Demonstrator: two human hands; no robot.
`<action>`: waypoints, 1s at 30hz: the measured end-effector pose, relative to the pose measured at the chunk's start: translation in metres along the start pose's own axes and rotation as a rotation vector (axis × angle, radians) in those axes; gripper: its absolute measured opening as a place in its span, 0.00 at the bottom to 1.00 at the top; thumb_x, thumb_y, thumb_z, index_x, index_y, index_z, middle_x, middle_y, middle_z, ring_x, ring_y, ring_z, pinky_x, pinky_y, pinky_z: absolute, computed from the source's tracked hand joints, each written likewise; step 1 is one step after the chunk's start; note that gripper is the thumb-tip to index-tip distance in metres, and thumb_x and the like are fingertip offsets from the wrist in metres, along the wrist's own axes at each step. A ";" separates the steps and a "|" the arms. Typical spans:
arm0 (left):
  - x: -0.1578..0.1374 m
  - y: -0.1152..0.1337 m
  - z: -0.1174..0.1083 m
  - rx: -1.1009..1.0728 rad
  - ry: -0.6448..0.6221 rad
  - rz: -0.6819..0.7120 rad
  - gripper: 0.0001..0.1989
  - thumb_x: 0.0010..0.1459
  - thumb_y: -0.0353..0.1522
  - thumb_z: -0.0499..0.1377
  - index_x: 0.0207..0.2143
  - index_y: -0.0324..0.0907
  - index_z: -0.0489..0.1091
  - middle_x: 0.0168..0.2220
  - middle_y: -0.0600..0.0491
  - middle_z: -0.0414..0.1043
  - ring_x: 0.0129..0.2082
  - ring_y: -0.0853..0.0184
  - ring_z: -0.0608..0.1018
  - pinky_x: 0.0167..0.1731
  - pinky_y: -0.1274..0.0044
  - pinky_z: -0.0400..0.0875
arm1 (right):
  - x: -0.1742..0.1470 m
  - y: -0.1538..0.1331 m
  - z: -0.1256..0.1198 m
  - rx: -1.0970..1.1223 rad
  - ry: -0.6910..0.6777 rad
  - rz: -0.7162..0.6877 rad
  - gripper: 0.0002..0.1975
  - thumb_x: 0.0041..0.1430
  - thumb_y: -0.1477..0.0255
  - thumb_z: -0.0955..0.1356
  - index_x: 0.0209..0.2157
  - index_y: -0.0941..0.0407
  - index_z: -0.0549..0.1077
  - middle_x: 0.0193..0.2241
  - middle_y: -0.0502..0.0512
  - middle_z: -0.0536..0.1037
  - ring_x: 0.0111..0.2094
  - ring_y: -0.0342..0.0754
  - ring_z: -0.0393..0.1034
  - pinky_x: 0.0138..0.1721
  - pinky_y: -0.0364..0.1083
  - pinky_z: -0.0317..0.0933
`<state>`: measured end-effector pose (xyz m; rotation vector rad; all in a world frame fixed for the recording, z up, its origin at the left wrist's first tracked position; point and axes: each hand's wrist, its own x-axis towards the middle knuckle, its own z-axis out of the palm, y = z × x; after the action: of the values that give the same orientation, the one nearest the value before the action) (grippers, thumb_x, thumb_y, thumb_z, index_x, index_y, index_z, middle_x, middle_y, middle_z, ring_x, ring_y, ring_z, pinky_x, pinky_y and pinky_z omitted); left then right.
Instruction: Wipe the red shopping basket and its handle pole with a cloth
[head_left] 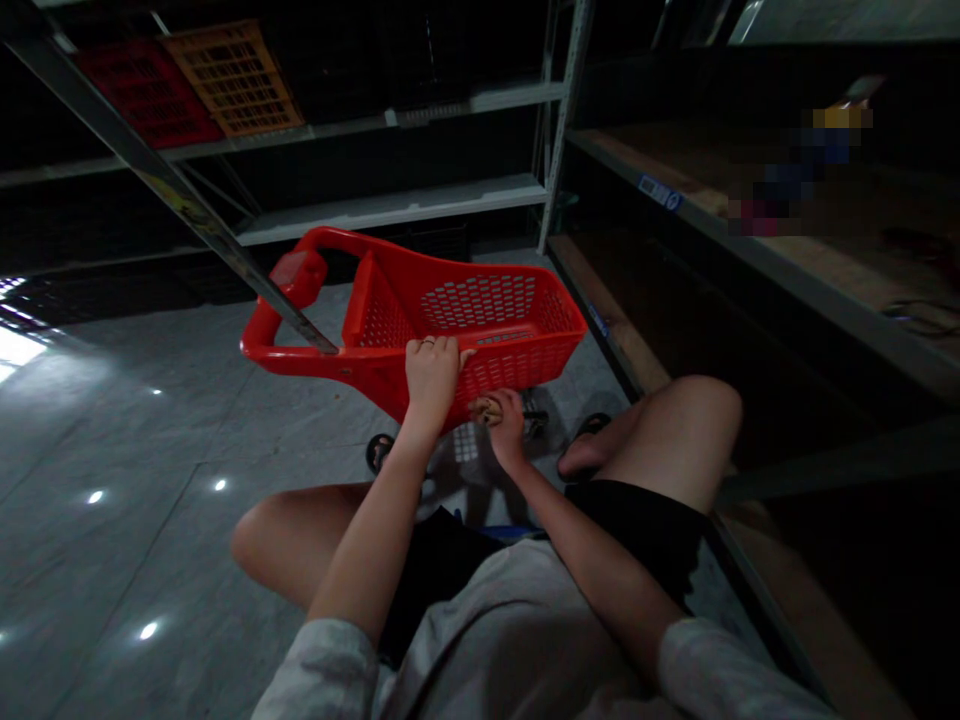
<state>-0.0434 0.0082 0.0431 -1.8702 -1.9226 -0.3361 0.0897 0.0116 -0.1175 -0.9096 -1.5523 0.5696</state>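
Observation:
A red plastic shopping cart (517, 340) with perforated sides stands in front of me. My left hand (433, 372) is closed over its near top rim, fingers curled on the inner side. Lower down, against the outside of the near wall, my right hand (507, 424) is closed around a small tan and dark wad (489, 410), which looks like a bunched cloth. The cart's thick looped handle (259, 345) points left. A grey metal pole (225, 245) rises from the rim beside the handle toward the upper left.
Metal shelving (420, 205) runs behind the cart, with a red crate (146, 95) and an orange crate (232, 80) on it. Wooden shelves (787, 260) flank my right side. My knees are on either side, above a grey tiled floor (150, 450).

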 end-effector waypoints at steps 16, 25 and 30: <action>0.012 0.053 -0.010 -0.040 -0.024 0.367 0.22 0.69 0.32 0.50 0.61 0.29 0.65 0.54 0.35 0.73 0.54 0.52 0.73 0.58 0.63 0.60 | -0.001 0.041 -0.013 0.061 0.136 0.220 0.15 0.46 0.79 0.64 0.38 0.54 0.68 0.38 0.55 0.72 0.40 0.48 0.69 0.46 0.49 0.68; -0.020 0.012 -0.071 -0.060 0.103 0.217 0.21 0.71 0.32 0.45 0.61 0.42 0.67 0.55 0.44 0.75 0.57 0.56 0.73 0.60 0.64 0.60 | 0.095 -0.057 -0.044 0.350 0.191 0.085 0.24 0.61 0.70 0.66 0.59 0.50 0.63 0.56 0.57 0.70 0.56 0.48 0.69 0.59 0.51 0.65; -0.016 0.001 -0.073 0.143 -0.077 0.194 0.19 0.69 0.27 0.44 0.48 0.38 0.74 0.38 0.42 0.78 0.40 0.54 0.77 0.43 0.64 0.65 | 0.054 -0.020 -0.011 0.189 0.112 0.194 0.28 0.59 0.68 0.65 0.61 0.54 0.61 0.58 0.63 0.66 0.61 0.53 0.64 0.64 0.58 0.59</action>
<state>-0.0320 -0.0393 0.0997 -1.9782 -1.7446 -0.0648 0.0956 0.0423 -0.0673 -0.9354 -1.2940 0.7768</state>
